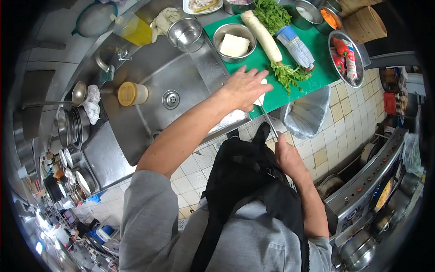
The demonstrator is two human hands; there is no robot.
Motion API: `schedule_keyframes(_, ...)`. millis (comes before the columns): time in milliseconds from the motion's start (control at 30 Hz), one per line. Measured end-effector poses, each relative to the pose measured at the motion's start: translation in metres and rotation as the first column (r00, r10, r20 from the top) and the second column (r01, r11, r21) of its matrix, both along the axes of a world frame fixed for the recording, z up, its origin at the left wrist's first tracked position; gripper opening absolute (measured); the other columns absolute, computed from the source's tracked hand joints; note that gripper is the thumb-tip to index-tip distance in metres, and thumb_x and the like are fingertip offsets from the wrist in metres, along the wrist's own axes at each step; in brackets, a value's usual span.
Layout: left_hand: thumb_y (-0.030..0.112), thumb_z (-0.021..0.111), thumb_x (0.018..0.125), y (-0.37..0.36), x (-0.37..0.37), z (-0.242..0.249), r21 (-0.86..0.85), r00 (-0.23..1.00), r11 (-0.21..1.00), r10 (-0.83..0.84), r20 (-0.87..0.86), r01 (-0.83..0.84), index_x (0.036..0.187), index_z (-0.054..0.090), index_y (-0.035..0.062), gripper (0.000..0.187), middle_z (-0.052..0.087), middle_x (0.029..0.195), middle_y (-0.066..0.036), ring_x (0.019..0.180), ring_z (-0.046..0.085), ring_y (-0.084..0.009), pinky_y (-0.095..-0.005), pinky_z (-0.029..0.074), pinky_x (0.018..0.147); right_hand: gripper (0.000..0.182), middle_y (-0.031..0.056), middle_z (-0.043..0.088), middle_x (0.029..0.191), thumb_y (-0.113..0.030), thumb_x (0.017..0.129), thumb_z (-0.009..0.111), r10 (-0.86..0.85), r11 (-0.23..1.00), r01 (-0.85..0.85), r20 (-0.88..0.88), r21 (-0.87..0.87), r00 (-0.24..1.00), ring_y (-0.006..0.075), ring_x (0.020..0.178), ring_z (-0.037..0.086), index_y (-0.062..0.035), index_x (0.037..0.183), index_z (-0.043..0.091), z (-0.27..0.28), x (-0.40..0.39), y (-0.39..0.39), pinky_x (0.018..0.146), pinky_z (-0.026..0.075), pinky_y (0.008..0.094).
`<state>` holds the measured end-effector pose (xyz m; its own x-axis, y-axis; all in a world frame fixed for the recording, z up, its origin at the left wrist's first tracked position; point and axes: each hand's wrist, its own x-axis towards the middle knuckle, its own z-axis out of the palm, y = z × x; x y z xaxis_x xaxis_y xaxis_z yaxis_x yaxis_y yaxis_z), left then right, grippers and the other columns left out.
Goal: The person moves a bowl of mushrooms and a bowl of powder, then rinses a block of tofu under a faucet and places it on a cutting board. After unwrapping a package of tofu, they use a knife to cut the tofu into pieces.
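My left hand (244, 88) reaches over the near edge of a green cutting board (312, 77), fingers spread and pressed down on a small white piece (260, 99) that it mostly hides. My right hand (286, 153) is closer to my body, closed around the handle of a knife (268, 121) whose thin blade points up toward the white piece. On the board lie a long white radish (263, 34), leafy greens (288, 75) and a wrapped packet (297, 46). A steel bowl with a white block (234, 44) stands at the board's left end.
A steel sink (149, 118) left of the board holds a yellow-lidded jar (131, 93). An empty steel bowl (185, 34), a bowl of red chillies (346, 59) and bamboo steamers (364, 22) surround the board. A plastic bag (308, 113) hangs below it. A stove (376, 186) stands at right.
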<state>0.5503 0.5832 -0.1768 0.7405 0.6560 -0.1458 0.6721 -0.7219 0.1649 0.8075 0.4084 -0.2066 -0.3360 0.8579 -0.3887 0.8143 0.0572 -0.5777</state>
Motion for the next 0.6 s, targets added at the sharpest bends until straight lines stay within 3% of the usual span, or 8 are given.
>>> schedule_keyframes(33, 0.023, 0.091, 0.07, 0.004, 0.004, 0.002, 0.003, 1.0, 1.0, -0.007, -0.002, 0.007, 0.141, 0.06, 0.0191, 0.077, 0.05, 0.151, -0.017, 0.131, 0.058, -0.0354, -0.0534, 0.051, 0.106, 0.039, 0.0339, 0.068, 0.085, -0.006, 0.102, 0.049, -0.007, 1.0, 0.007, -0.002, 0.003, 1.0, 0.0547, 0.084, 0.066, 0.0007, 0.14, 0.044, 0.0, 0.0, 0.0, 0.073, 0.05, 0.0636)
schedule_keyframes(100, 0.022, 0.091, 0.068, 0.01, 0.012, 0.005, -0.165, 0.989, 0.986, 0.012, -0.149, -0.036, 0.135, 0.063, 0.0195, 0.073, 0.057, 0.134, -0.014, 0.125, 0.06, -0.0339, -0.0512, 0.056, 0.096, 0.041, 0.0325, 0.068, 0.084, -0.006, 0.1, 0.051, -0.011, 0.999, 0.013, -0.033, 0.044, 0.999, 0.0541, 0.083, 0.067, 0.0003, 0.14, 0.045, -0.002, 0.0, -0.002, 0.073, 0.051, 0.0631)
schedule_keyframes(200, 0.022, 0.091, 0.068, 0.011, 0.016, 0.001, -0.146, 0.99, 0.989, -0.002, -0.142, -0.019, 0.133, 0.064, 0.019, 0.07, 0.058, 0.124, -0.012, 0.119, 0.062, -0.0322, -0.0499, 0.058, 0.088, 0.043, 0.0311, 0.068, 0.083, -0.005, 0.099, 0.051, -0.012, 0.998, 0.015, -0.036, 0.059, 0.999, 0.0533, 0.083, 0.067, -0.001, 0.141, 0.045, 0.001, 0.002, -0.005, 0.073, 0.051, 0.0622)
schedule_keyframes(433, 0.023, 0.091, 0.068, 0.009, 0.019, -0.003, -0.175, 0.995, 0.983, 0.042, -0.092, -0.057, 0.131, 0.064, 0.0175, 0.069, 0.058, 0.124, -0.015, 0.116, 0.063, -0.034, -0.0507, 0.059, 0.089, 0.046, 0.0256, 0.069, 0.082, -0.007, 0.098, 0.055, -0.014, 1.0, 0.013, -0.039, -0.011, 0.999, 0.0494, 0.079, 0.069, -0.0046, 0.142, 0.046, 0.02, 0.046, -0.033, 0.07, 0.053, 0.058)
schedule_keyframes(500, 0.026, 0.092, 0.067, 0.005, 0.022, -0.003, -0.206, 0.966, 0.947, 0.223, -0.131, -0.247, 0.138, 0.06, 0.0163, 0.079, 0.058, 0.127, -0.017, 0.117, 0.064, -0.0381, -0.0521, 0.059, 0.093, 0.048, 0.0238, 0.068, 0.081, -0.008, 0.097, 0.059, 0.021, 0.999, -0.021, 0.016, -0.039, 1.0, 0.0481, 0.078, 0.069, -0.005, 0.143, 0.045, 0.03, 0.065, -0.046, 0.07, 0.053, 0.0562)
schedule_keyframes(533, 0.026, 0.092, 0.067, 0.003, 0.023, 0.0, -0.202, 0.966, 0.947, 0.225, -0.129, -0.248, 0.138, 0.06, 0.0163, 0.079, 0.058, 0.127, -0.017, 0.117, 0.064, -0.0381, -0.0521, 0.059, 0.093, 0.047, 0.0247, 0.069, 0.082, -0.004, 0.095, 0.059, -0.008, 0.999, 0.009, 0.017, -0.037, 1.0, 0.0485, 0.079, 0.069, -0.0039, 0.141, 0.047, 0.037, 0.072, -0.052, 0.07, 0.053, 0.0553)
schedule_keyframes(600, 0.029, 0.093, 0.066, 0.001, 0.023, 0.006, -0.299, 0.814, 0.763, 0.573, -0.1, -0.574, 0.145, 0.054, 0.0157, 0.089, 0.055, 0.135, -0.02, 0.12, 0.064, -0.0429, -0.0535, 0.058, 0.097, 0.045, 0.0255, 0.069, 0.083, -0.003, 0.095, 0.059, -0.079, 0.996, 0.079, 0.001, -0.041, 0.997, 0.0489, 0.078, 0.069, -0.0033, 0.14, 0.049, 0.046, 0.086, -0.066, 0.069, 0.053, 0.0551)
